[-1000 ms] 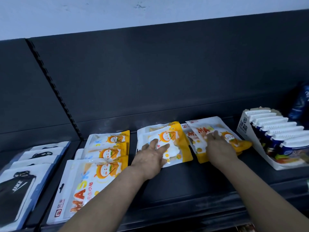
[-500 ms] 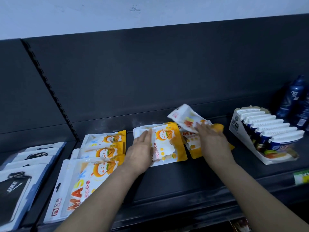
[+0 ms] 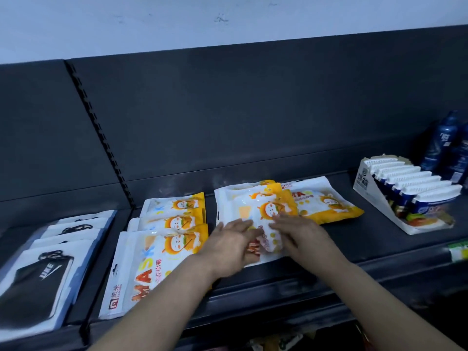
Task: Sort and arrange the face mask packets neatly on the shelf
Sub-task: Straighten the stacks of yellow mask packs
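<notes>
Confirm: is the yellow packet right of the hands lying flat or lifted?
Flat. The yellow packet lies on the shelf, skewed to the row, no edge raised.

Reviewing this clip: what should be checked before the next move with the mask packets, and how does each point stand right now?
1. Hands on middle stack: ok; left hand and right hand lie flat on the top packet.
2. Stack squared: not ok; top packet sits skewed.
3. Right packet gathered: not ok; it lies tilted beside the stack.
4. Left row aligned: ok.
5. Gap to display box: ok.
6. Number of packets beneath: cannot tell.
</notes>
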Demonstrator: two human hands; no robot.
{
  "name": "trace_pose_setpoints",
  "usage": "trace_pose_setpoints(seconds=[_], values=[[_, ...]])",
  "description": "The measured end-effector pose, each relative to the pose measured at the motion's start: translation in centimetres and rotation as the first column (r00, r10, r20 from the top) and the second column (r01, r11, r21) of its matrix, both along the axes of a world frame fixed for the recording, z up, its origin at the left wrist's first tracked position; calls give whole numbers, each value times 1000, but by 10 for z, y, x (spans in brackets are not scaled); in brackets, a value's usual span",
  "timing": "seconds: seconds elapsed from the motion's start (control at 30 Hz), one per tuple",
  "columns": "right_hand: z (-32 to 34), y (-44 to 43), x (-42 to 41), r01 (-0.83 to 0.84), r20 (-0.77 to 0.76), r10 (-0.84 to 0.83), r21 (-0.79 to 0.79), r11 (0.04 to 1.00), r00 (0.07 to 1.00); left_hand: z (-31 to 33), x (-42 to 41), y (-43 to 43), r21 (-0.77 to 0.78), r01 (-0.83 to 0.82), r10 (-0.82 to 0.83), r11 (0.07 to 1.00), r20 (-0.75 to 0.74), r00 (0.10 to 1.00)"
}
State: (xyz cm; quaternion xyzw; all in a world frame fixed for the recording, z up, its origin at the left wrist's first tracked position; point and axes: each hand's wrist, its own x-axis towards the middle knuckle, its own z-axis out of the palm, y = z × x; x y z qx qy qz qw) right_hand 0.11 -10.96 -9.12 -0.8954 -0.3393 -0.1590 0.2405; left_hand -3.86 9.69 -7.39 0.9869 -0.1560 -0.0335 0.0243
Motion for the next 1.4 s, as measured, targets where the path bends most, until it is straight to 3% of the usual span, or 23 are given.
trace_pose_setpoints(seconds=[0.07,0.17,0.23,0.37,0.53,0.8,0.9,0.97,1.07,1.13,1.2,1.23,1.27,1.33,1.37,1.4], values=[[5,-7,7,192,79,-198,73,979,977,-5,-2,-5,41,-16,15,999,9,1000],[7,-17,23,431,23,-435,-187,883,900,-1,-4,-15,42,-36,34,998,60,998],[10,-23,35,470,-80,-522,-336,816,849,1,-5,-20,48,-45,43,998,57,997],[17,-29,55,417,-139,-507,-409,812,851,5,1,-22,144,-79,76,986,24,997],[5,-38,61,378,-335,-553,-463,802,763,14,5,-35,-10,-170,168,985,-122,978],[4,-48,64,468,-39,-561,-503,726,827,12,2,-42,84,-233,243,969,-137,960],[6,-60,67,512,37,-539,-375,773,841,10,3,-44,80,-250,260,965,-149,954],[14,-71,66,512,-44,-519,-111,852,854,8,5,-44,82,-258,268,963,-151,952],[28,-82,56,468,-177,-433,293,834,884,7,8,-47,135,-265,281,955,-120,952],[35,-81,43,333,-128,-314,520,786,941,5,12,-50,128,-264,275,956,-84,958],[37,-73,31,89,32,-124,521,849,992,-2,15,-44,-32,-269,264,963,-105,959],[35,-69,25,-46,93,5,449,892,996,-3,16,-39,-240,-295,271,925,-127,954],[31,-66,19,-152,99,125,356,922,987,-2,13,-33,-505,-345,313,791,-151,938],[17,-63,11,-288,57,282,151,946,958,10,3,-21,-865,-384,497,324,-190,847],[8,-62,7,-319,11,319,34,947,948,17,0,-12,-934,-335,579,126,-205,789],[0,-63,4,-335,-85,328,-76,939,941,24,-3,-5,-957,-291,612,-12,-237,754]])
